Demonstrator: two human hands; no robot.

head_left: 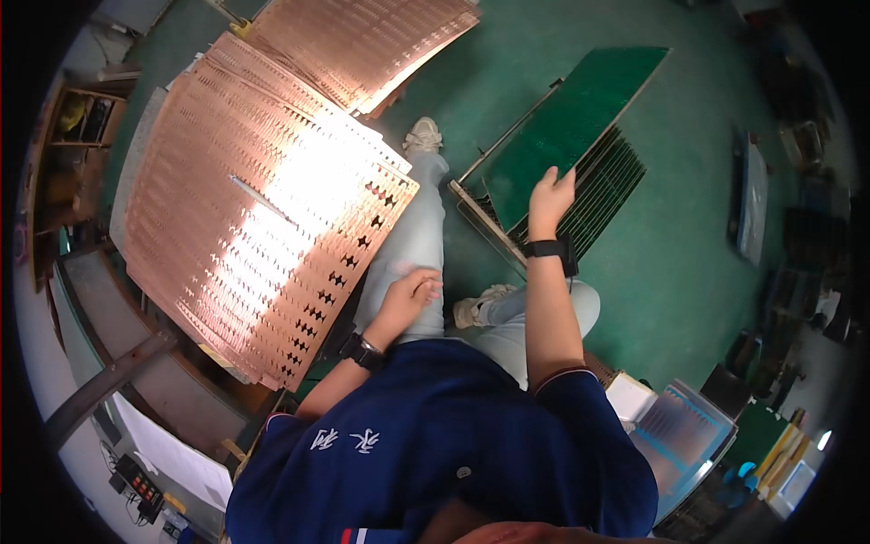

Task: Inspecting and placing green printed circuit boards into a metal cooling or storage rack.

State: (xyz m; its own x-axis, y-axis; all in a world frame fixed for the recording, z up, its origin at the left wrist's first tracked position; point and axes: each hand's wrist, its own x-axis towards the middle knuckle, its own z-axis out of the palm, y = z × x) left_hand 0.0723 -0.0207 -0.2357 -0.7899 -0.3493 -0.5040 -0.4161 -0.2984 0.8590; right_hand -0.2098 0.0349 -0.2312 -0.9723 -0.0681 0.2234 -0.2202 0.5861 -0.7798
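Observation:
My right hand (553, 199) grips the near right edge of a flat green board (580, 118), thumb on its upper face. The board slants over a wire rack (612, 181) with many parallel bars, to the right of my legs. My left hand (410, 297) hovers near my left thigh, fingers curled, with nothing visible in it. To its left lies a large stack of copper-coloured perforated sheets (181, 172), with rows of small cut-outs and a strong glare across the middle. A thin pen-like stick (263, 199) rests on the top sheet.
Another pile of copper sheets (362, 41) stands beyond the first. Wooden shelving (86, 136) is at the far left. Behind my right side are a clear-topped blue-edged tray (680, 444) and a white box (630, 397). A flat panel (752, 199) lies on the green floor (689, 299).

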